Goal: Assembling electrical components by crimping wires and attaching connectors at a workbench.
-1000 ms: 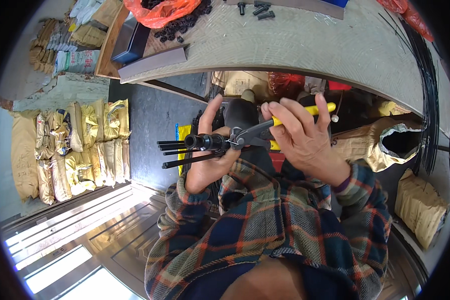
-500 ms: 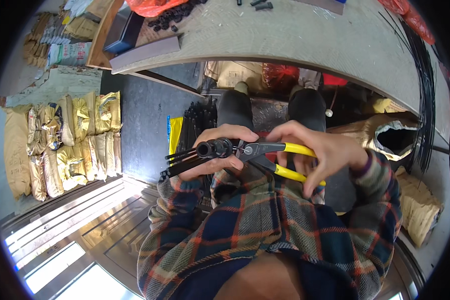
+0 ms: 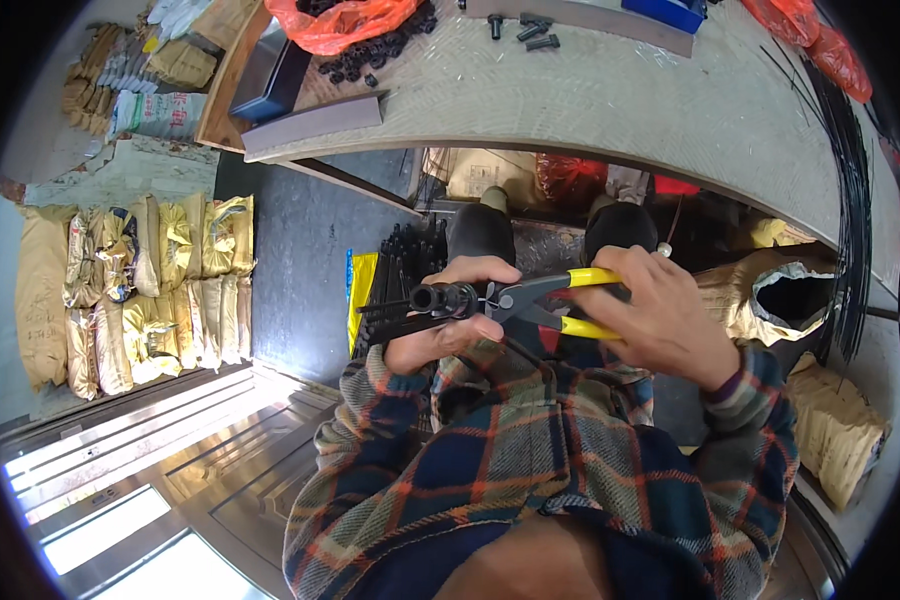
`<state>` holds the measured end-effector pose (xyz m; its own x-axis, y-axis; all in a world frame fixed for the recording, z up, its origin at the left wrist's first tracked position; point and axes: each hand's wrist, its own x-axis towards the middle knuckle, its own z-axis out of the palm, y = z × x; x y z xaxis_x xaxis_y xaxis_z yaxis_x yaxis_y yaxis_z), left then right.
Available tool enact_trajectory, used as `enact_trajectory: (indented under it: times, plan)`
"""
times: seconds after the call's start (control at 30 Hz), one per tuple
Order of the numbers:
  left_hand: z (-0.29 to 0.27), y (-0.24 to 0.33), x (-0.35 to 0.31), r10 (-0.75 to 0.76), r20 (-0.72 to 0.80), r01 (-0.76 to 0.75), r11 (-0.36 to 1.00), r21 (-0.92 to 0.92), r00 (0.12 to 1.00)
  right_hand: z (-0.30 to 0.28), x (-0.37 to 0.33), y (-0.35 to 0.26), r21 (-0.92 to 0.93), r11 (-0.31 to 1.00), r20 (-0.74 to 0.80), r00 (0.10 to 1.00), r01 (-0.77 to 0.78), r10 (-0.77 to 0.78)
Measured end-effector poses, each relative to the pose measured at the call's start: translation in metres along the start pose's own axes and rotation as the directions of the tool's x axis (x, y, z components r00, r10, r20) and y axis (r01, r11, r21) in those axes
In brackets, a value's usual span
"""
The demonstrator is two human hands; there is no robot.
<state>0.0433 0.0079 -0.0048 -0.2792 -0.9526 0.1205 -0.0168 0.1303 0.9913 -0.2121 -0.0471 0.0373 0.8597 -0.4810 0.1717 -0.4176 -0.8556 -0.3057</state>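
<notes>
My left hand (image 3: 420, 350) is closed round a bundle of thin black rods (image 3: 378, 325) and a ribbed black tubular fitting (image 3: 450, 299). The fitting's hollow end points left, and the rods stick out on the same side. My right hand (image 3: 675, 325) is closed on the yellow handles of a pair of pliers (image 3: 535, 290), which stand spread apart. The dark jaws meet a small piece of bright wire at the fitting's right end, between my left thumb and fingers. Whether the jaws grip the wire is too small to tell.
Ahead stands a grey worktable (image 3: 610, 100) with black bolt-like parts (image 3: 538, 40) and a red plastic bag (image 3: 345, 25). Black rods (image 3: 405, 260) stand left of my legs. An open wrapped package (image 3: 760, 290) lies at right, and paper-wrapped packages (image 3: 160, 290) are stacked at left.
My right hand has turned over and shifted on the plier handles, its back now upward. The handles are slightly closer together. The whole view has tilted so more of the tabletop shows.
</notes>
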Motion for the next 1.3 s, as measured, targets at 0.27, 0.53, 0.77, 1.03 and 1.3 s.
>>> enact_trajectory:
  times: [0.27, 0.53, 0.77, 1.03, 1.3]
  plan:
    - [0.013, -0.006, -0.001, -0.079, -0.244, 0.05, 0.991, -0.124, 0.966, -0.005, 0.019, 0.007, -0.196, 0.981, -0.117, 0.992, 0.016, -0.04]
    - [0.021, -0.014, 0.012, 0.105, -0.3, -0.147, 0.981, -0.123, 0.948, 0.034, 0.003, 0.005, -0.007, 0.997, -0.306, 0.949, -0.079, 0.073]
    - [0.022, 0.004, 0.027, 0.027, -0.265, -0.103, 0.955, -0.278, 0.964, -0.005, 0.003, 0.027, 0.816, -0.067, 0.551, 0.808, -0.574, -0.209]
    - [-0.002, -0.003, 0.03, 0.013, -0.174, -0.067, 0.948, -0.312, 0.985, 0.092, 0.022, -0.048, 0.716, -0.663, 0.145, 0.976, -0.217, -0.163]
    - [0.002, 0.007, 0.023, 0.016, -0.337, -0.129, 0.941, -0.314, 0.941, 0.063, 0.032, -0.018, 0.986, -0.06, 0.165, 0.972, -0.157, 0.165]
